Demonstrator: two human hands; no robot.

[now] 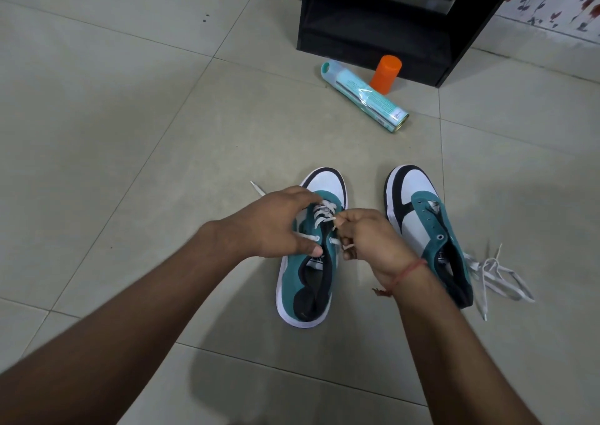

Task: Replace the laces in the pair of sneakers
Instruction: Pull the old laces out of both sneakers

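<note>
under both hands (276,226) (373,242), half-hidden lace (323,213)

Teal spray can (365,95) lying on tiled floor (130,99), orange cap (385,73), black cabinet (389,18)
</note>
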